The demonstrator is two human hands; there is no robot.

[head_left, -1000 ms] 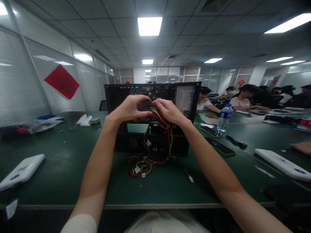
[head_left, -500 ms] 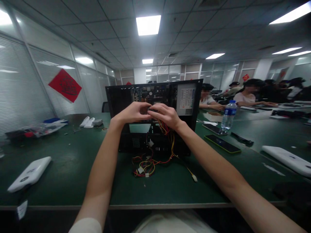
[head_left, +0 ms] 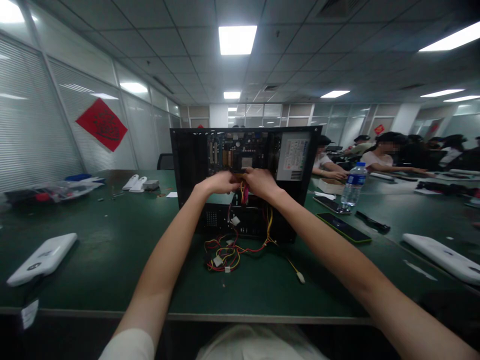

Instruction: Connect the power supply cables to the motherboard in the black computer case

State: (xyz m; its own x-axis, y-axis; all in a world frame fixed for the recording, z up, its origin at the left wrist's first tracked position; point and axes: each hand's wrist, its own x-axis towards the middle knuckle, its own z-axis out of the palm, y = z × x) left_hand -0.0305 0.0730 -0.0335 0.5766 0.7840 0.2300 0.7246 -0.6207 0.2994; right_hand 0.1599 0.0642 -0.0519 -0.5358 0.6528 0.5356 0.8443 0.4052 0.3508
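Observation:
An open black computer case [head_left: 191,155] stands on the green table, its motherboard [head_left: 238,150] showing at the top and a labelled power supply [head_left: 295,154] at its upper right. My left hand [head_left: 222,182] is at the middle of the case, fingers bent inward at the cable bundle. Beside it, my right hand [head_left: 262,182] has its fingers closed at the top of the red and yellow cables [head_left: 244,193]. What the fingertips hold is hidden. Loose cables with white connectors [head_left: 225,257] lie in front of the case.
A water bottle [head_left: 353,184], a phone [head_left: 343,227] and a white device [head_left: 442,256] lie or stand at the right. Another white device [head_left: 43,259] and plastic bags [head_left: 52,192] are at the left. Other people [head_left: 382,155] sit at the back right.
Both hands have moved down and slightly right from the motherboard, uncovering more of it. The case appears shifted slightly right in view.

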